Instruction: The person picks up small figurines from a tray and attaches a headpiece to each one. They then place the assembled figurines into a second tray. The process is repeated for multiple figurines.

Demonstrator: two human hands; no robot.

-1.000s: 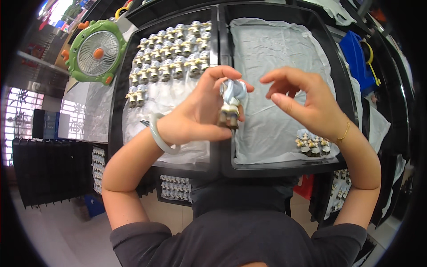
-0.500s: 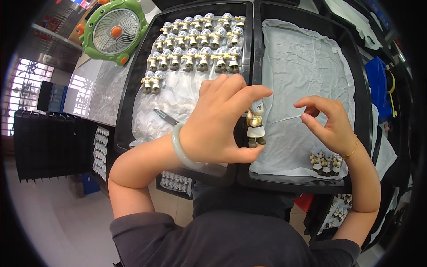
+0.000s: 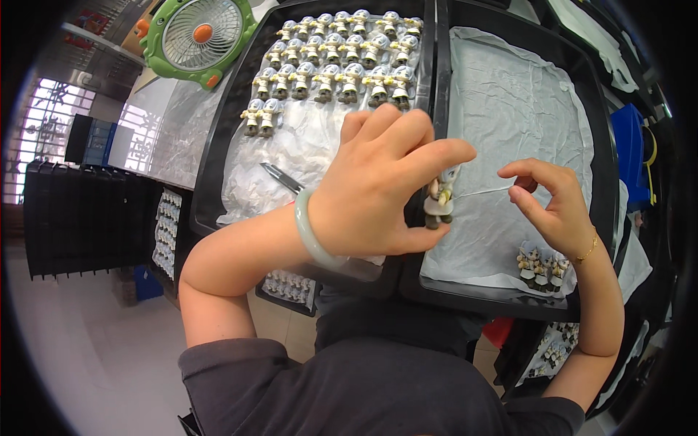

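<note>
My left hand [image 3: 392, 182] grips a small figurine [image 3: 439, 200] between thumb and forefinger, over the border between two black trays. The figurine has pale hair, a white outfit and dark boots; it looks slightly blurred. My right hand [image 3: 556, 207] hovers over the right tray [image 3: 502, 292], its thumb and forefinger apart with nothing visible between them. Near its wrist, 3 similar figurines [image 3: 542, 269] sit together on the white paper lining [image 3: 509, 116]. Rows of matching figurines [image 3: 327, 80] fill the far part of the left tray [image 3: 211, 171].
A grey-bladed utility knife [image 3: 282, 178] lies on the left tray's crumpled paper, partly behind my left wrist. A green fan [image 3: 200, 36] stands at the far left. Blue bins [image 3: 631, 156] are at the right. Lower trays of figurines [image 3: 289, 286] show below the work surface.
The view has shifted, so the trays appear farther right. The figurine has turned more side-on in my left hand's grip. My right hand keeps about the same pose.
</note>
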